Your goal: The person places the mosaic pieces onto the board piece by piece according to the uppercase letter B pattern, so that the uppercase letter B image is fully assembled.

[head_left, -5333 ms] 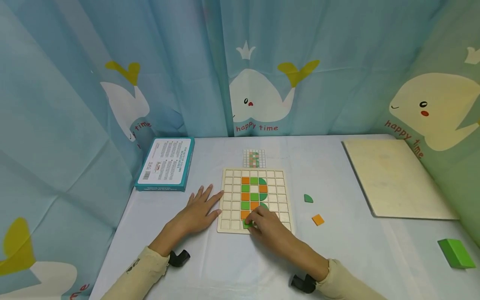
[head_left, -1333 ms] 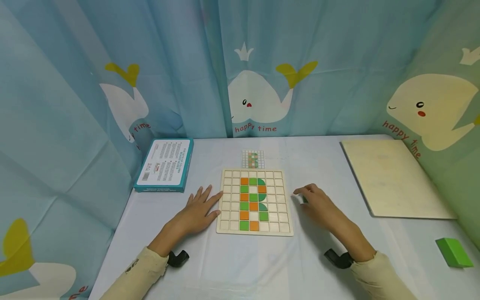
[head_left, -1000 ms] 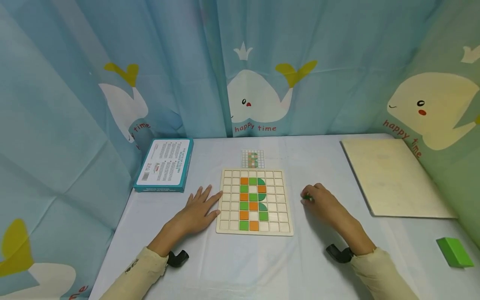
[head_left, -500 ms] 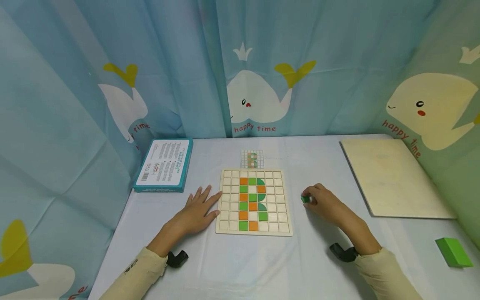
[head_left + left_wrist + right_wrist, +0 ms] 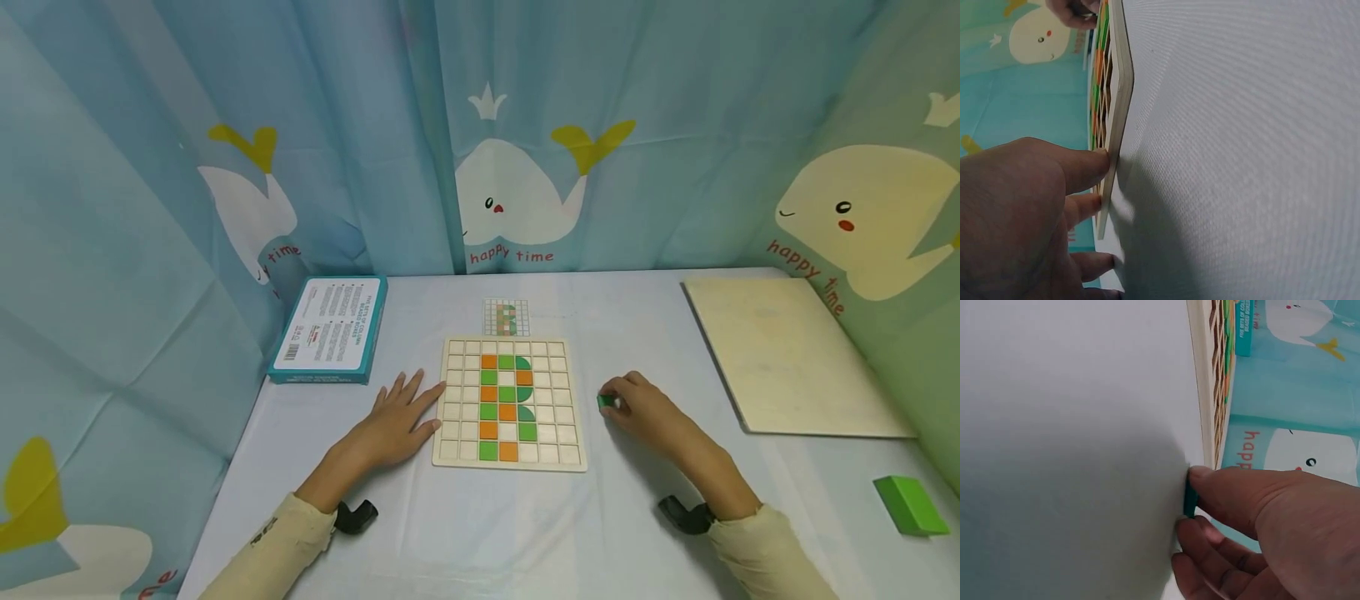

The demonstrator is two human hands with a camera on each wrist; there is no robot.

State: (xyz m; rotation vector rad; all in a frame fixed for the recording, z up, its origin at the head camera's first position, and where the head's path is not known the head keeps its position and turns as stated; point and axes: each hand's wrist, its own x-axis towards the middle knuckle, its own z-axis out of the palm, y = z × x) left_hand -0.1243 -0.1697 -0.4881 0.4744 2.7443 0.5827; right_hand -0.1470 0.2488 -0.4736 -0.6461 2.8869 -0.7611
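The pale wooden grid board [image 5: 457,423] lies on the table, with orange, light green and dark green tiles [image 5: 507,394] set in its cells. My left hand [image 5: 393,425] rests by the board's left side, fingers spread; in the left wrist view the thumb touches the board's edge. To the right of the board, my right hand [image 5: 647,410] pinches a dark green quarter-round tile [image 5: 606,401] between thumb and fingers. In the right wrist view that tile stands tilted near the tablecloth, its lower part covered by the fingers.
A small printed grid card [image 5: 506,317] lies behind the board. At the left back is a teal box [image 5: 327,329]. A large plain wooden board [image 5: 787,358] and a green block [image 5: 911,505] are at the right. A whale-print curtain [image 5: 405,150] encloses the table.
My right hand has moved from the board to the right and picked up the dark green tile. The loose orange tile is gone from the table; an orange one now sits in the bottom row.
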